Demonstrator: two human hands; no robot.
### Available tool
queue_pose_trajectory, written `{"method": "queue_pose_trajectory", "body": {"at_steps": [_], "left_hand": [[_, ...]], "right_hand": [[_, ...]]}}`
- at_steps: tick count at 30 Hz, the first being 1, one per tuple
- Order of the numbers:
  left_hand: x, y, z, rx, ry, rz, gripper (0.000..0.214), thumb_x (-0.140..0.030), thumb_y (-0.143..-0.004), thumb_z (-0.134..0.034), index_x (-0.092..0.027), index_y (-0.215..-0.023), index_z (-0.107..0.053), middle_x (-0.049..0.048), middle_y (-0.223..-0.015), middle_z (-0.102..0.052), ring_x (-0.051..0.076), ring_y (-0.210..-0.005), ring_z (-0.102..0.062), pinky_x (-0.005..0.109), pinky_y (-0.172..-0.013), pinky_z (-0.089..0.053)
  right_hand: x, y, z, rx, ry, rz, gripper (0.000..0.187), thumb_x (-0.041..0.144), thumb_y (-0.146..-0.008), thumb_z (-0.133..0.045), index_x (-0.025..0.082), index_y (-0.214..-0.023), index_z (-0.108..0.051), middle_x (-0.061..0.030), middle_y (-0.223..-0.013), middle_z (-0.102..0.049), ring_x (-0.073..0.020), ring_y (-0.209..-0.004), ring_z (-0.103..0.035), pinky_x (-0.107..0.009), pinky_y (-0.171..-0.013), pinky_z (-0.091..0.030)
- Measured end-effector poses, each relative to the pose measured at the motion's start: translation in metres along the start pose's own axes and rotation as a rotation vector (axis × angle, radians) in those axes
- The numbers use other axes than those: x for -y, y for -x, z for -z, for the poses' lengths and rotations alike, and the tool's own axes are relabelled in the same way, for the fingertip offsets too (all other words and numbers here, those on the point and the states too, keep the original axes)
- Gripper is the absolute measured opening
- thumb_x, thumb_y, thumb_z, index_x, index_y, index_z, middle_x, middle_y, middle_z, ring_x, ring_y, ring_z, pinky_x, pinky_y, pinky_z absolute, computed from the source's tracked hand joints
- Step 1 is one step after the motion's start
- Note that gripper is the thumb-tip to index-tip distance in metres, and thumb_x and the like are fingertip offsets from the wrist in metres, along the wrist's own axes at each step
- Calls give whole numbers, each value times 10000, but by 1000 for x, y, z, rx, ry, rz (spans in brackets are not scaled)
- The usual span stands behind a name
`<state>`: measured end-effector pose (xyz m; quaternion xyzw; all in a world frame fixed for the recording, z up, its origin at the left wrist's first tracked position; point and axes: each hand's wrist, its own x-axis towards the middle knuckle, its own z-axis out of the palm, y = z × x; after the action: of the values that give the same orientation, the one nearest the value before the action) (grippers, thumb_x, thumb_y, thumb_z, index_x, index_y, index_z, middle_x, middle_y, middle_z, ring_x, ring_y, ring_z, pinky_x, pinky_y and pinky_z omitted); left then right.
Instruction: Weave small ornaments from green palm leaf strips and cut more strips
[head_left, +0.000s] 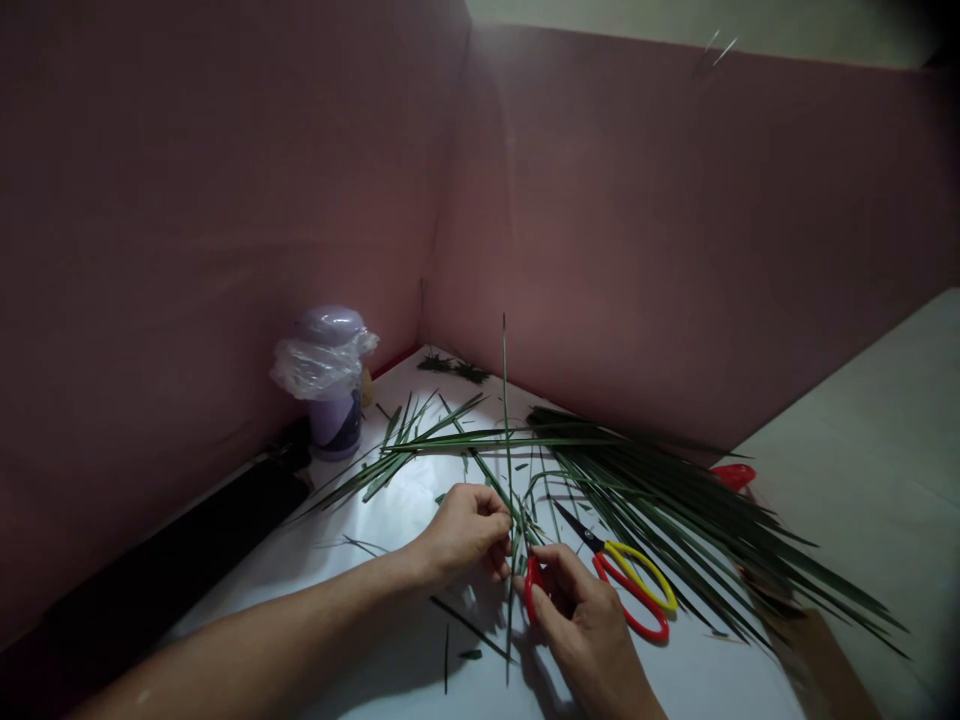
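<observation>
My left hand is closed, thumb and fingers pinching a long thin green leaf strip that stands nearly upright across the view. Just to its right, my right hand is wrapped round a small tool with a red handle. A thin metallic tip seems to point up from that tool beside the strip; its exact kind is hard to make out. Scissors with black blades and red and yellow handles lie beside my right hand. Behind them spreads a large bundle of long green leaves.
Cut leaf strips and scraps litter the white tabletop. A purple container with clear plastic over its top stands at the back left. Small leaf pieces lie in the far corner. Pink panels enclose the back; a dark object lies left.
</observation>
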<state>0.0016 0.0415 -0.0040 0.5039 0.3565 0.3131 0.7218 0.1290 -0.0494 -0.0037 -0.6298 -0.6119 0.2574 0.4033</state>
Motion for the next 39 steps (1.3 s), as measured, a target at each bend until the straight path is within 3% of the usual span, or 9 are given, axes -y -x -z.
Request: {"method": "queue_pose_trajectory", "body": {"at_steps": [6, 22, 28, 39], "left_hand": [[-2, -1, 0, -22, -8, -8, 22, -153, -641, -495, -148, -648, -475, -24, -461, -537, 114, -349, -519, 199, -326, -411], [0, -1, 1, 0, -3, -12, 23, -150, -644, -492, -143, -661, -479, -19, -476, -537, 126, -366, -532, 217, -333, -427], [-1, -3, 4, -45, 51, -90, 88, -148, -669, -494, -151, -755, -474, -24, -533, -546, 132, -415, -557, 226, -359, -442], [-4, -4, 6, -84, 30, -88, 70, -186, -704, -492, -137, -656, -477, -9, -517, -534, 124, -402, -555, 200, -350, -418]], "right_hand": [[4, 0, 2, 44, 34, -20, 136, 310, -753, -535, 176, -755, -558, 42, -522, -462, -106, -477, -412, -196, -436, -367], [-1, 0, 1, 64, 11, -11, 132, 276, -778, -509, 165, -804, -576, 29, -552, -510, -105, -493, -422, -200, -457, -329], [-4, 1, 0, 75, 21, 4, 122, 254, -775, -508, 168, -815, -584, 16, -577, -546, -113, -511, -455, -203, -475, -351], [-3, 3, 0, 115, 49, 5, 117, 239, -779, -497, 173, -822, -583, 19, -586, -539, -117, -520, -450, -208, -487, -361]]}}
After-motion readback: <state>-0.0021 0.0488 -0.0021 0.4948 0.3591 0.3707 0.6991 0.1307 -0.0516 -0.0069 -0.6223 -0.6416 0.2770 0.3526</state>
